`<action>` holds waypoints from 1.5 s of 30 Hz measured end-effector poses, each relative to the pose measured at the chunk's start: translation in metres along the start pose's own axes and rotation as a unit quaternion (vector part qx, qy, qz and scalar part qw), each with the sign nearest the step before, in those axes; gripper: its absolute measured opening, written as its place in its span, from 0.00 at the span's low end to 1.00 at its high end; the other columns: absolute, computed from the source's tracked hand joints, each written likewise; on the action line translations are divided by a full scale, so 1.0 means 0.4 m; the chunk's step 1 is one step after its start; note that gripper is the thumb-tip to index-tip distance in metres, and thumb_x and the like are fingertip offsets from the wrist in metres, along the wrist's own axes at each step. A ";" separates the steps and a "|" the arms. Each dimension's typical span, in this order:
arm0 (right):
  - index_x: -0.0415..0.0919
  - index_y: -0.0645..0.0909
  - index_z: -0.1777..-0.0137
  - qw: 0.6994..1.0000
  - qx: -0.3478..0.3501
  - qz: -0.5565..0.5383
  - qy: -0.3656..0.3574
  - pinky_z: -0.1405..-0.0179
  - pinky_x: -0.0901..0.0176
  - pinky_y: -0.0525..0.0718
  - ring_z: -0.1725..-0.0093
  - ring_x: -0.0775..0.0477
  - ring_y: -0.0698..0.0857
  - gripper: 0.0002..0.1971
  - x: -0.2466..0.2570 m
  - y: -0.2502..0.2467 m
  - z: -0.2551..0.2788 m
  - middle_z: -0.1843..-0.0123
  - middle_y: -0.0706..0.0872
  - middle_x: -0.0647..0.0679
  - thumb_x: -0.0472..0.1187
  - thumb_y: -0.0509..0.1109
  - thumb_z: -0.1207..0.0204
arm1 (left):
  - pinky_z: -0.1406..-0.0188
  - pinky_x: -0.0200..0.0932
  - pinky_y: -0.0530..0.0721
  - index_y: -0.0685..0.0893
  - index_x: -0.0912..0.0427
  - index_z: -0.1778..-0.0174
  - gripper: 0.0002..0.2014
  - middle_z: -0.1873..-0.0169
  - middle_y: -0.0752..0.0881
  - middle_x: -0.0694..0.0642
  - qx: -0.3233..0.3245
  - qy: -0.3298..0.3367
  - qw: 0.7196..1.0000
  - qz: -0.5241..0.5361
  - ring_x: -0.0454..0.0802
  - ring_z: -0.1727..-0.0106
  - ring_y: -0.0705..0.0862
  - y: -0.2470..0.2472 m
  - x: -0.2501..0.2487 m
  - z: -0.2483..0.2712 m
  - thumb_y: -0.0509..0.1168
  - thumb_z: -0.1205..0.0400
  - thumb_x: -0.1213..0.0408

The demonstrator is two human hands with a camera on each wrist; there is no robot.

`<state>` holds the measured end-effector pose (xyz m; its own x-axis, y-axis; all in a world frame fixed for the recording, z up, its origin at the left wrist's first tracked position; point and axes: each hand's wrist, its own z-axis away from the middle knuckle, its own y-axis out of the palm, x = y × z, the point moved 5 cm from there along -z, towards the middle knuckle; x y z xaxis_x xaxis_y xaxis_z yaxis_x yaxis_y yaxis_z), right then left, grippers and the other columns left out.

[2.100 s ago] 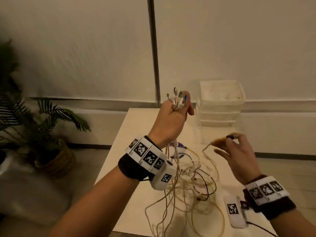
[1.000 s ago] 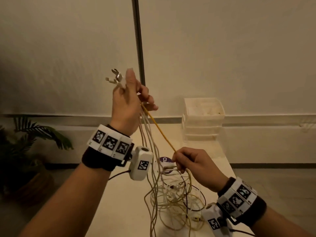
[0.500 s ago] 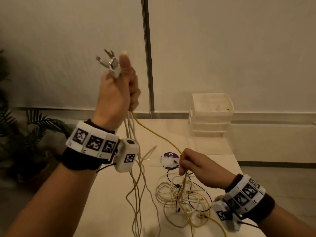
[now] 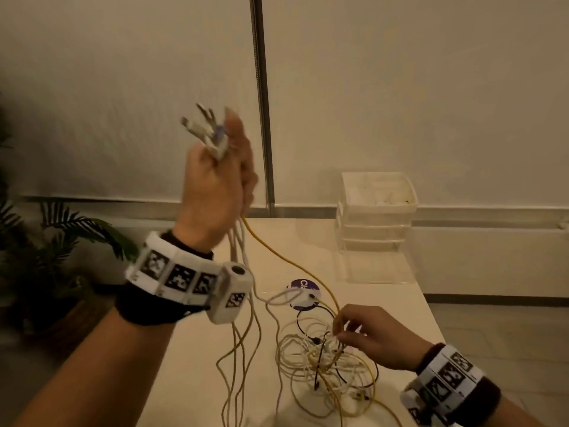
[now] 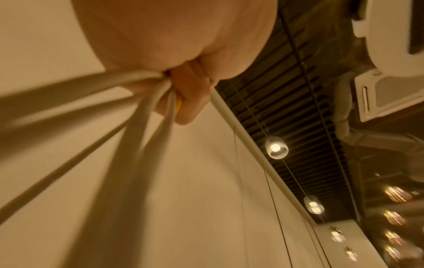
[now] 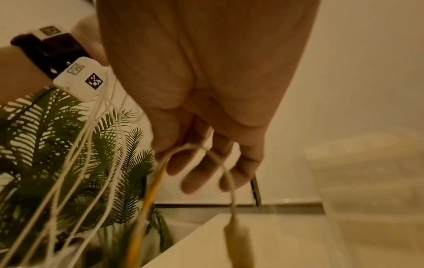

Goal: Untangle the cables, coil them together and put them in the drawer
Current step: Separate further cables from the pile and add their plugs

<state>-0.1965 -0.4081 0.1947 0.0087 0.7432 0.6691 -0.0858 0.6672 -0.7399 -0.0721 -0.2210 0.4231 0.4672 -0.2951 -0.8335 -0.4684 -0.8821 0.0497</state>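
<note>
table centre: tangle of cables (image 4: 326, 362) covers it, right hand (image 4: 374, 337) in the pile
left side: strands hang from raised left hand (image 4: 215, 192) down past table (image 4: 191, 359) edge, block sideways pass
yellow cable (image 4: 286, 260): slants between the hands, crosses the gap
back right: drawer unit (image 4: 377, 214), bare tabletop in front
purple disc (image 4: 303, 294): behind pile

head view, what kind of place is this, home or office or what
Probably an office or commercial interior, though it is hard to be sure: a white table holding plastic desk drawers, a potted palm, and in the left wrist view a slatted ceiling with pendant lights.
</note>
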 end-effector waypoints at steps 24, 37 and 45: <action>0.35 0.73 0.43 0.929 -0.118 -0.343 -0.069 0.76 0.60 0.73 0.73 0.46 0.73 0.06 0.220 -0.180 -0.041 0.64 0.87 0.41 0.29 0.62 0.17 | 0.66 0.53 0.79 0.85 0.51 0.64 0.10 0.68 0.86 0.50 0.224 0.005 0.911 -0.347 0.47 0.67 0.81 0.089 0.178 0.116 0.65 0.16 0.60; 0.31 0.81 0.49 0.912 -0.114 -0.394 -0.018 0.65 0.59 0.80 0.68 0.44 0.77 0.10 0.138 -0.106 -0.024 0.69 0.81 0.44 0.28 0.57 0.16 | 0.52 0.50 0.84 0.85 0.56 0.46 0.05 0.57 0.87 0.48 -0.060 -0.004 0.944 -0.324 0.49 0.54 0.86 -0.037 0.129 0.020 0.66 0.16 0.64; 0.35 0.86 0.51 0.908 -0.107 -0.403 -0.038 0.59 0.58 0.84 0.64 0.46 0.84 0.11 0.186 -0.155 -0.063 0.66 0.87 0.44 0.27 0.61 0.18 | 0.61 0.43 0.77 0.83 0.54 0.58 0.05 0.62 0.87 0.48 0.275 0.029 0.864 -0.420 0.45 0.60 0.83 0.148 0.191 0.110 0.64 0.18 0.66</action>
<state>-0.1654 -0.3927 0.2887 -0.0871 0.0090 0.9962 0.1138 0.9935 0.0009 -0.0971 -0.2798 0.3383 0.8445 0.3338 -0.4188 -0.2237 -0.4906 -0.8422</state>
